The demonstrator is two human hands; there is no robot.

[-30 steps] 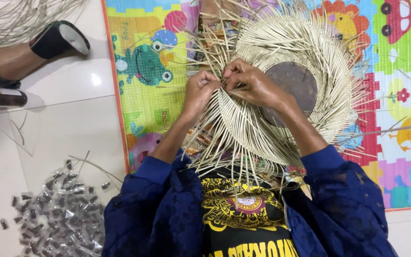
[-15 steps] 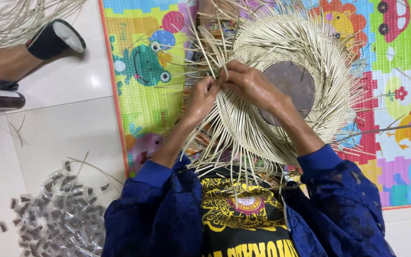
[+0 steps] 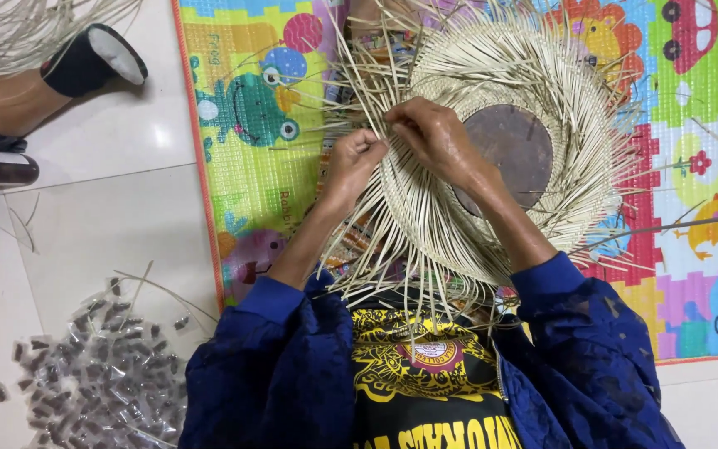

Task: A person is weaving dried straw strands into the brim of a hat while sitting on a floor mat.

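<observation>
Head view: nearest lie blue sleeves (image 3: 284,366) and a clear bag of small dark pieces (image 3: 97,374) on the white floor (image 3: 101,224). Just beyond, the left hand (image 3: 351,166) pinches a pale cane strand (image 3: 376,145), fingers closed on it. The right hand (image 3: 438,137) curls over the half-woven basket (image 3: 492,166) on the bright play mat (image 3: 247,108), gripping strands at its wall. This looks like mid-weave; tucking that strand between the uprights probably calls for steady tension.

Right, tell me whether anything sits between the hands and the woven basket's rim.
Nothing visible does: the left hand and right hand both already touch the loose strands at the woven basket rim.
</observation>
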